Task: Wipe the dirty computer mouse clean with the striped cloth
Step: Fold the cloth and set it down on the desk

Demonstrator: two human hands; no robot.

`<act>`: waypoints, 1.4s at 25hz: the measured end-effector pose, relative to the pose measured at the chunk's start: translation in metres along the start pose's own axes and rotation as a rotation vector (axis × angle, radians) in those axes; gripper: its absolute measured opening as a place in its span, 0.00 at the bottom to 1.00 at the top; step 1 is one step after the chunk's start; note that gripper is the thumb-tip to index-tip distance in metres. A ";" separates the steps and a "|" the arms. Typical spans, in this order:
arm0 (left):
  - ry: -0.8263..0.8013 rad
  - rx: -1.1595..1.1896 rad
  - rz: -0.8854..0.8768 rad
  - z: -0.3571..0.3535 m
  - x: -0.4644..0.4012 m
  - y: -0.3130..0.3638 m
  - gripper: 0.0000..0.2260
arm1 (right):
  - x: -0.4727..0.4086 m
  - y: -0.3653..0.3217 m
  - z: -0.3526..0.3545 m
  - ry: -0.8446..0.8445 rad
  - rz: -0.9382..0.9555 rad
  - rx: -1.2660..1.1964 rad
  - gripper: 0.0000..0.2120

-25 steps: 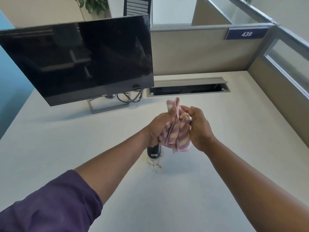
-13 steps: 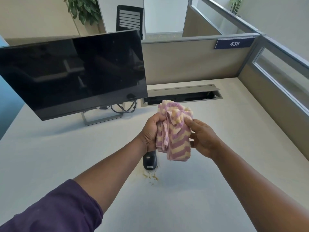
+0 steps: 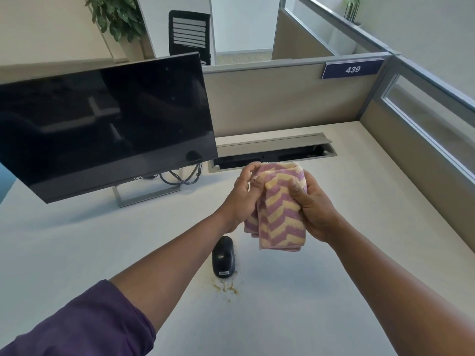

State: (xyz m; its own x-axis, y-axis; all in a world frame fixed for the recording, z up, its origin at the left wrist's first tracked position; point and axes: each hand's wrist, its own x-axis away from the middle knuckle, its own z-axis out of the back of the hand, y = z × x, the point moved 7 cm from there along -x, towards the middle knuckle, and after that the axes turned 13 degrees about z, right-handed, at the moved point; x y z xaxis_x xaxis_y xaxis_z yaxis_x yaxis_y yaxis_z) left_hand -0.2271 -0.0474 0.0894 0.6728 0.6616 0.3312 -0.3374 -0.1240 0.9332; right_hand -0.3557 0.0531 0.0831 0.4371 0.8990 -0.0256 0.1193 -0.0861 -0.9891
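Observation:
A pink and yellow striped cloth [image 3: 279, 214] hangs bunched above the desk, held by both hands. My left hand [image 3: 243, 195] grips its upper left part. My right hand [image 3: 312, 206] grips its right side, thumb pressed into the fabric. A black computer mouse [image 3: 223, 258] lies on the white desk [image 3: 334, 291] just below and left of the cloth, apart from it. Brown crumbs or stains [image 3: 226, 289] are scattered on the desk right in front of the mouse.
A black monitor [image 3: 102, 122] on a grey stand [image 3: 144, 194] occupies the left back of the desk, cables [image 3: 180, 176] behind it. A cable tray slot [image 3: 272, 152] is open at the back. Partition walls [image 3: 416, 155] close the back and right.
Both hands have opened the bunched cloth out wider between them and lifted it a little. The mouse now shows fully below the left wrist. The camera view has tilted up.

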 end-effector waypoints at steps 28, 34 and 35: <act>0.047 -0.078 -0.075 0.003 -0.015 0.008 0.14 | -0.017 -0.022 0.015 -0.132 0.114 0.429 0.15; -0.269 0.323 0.155 -0.019 -0.018 -0.008 0.19 | -0.020 -0.021 0.014 0.036 0.047 0.079 0.31; -0.235 0.360 0.193 -0.016 -0.021 -0.013 0.20 | -0.021 -0.018 0.018 0.071 0.026 0.092 0.33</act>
State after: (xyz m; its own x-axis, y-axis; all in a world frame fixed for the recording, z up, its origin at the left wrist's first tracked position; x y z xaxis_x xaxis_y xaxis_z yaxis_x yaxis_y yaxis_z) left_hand -0.2476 -0.0474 0.0679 0.7649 0.4210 0.4876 -0.2493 -0.5045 0.8267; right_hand -0.3829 0.0437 0.0989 0.5013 0.8642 -0.0441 0.0263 -0.0662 -0.9975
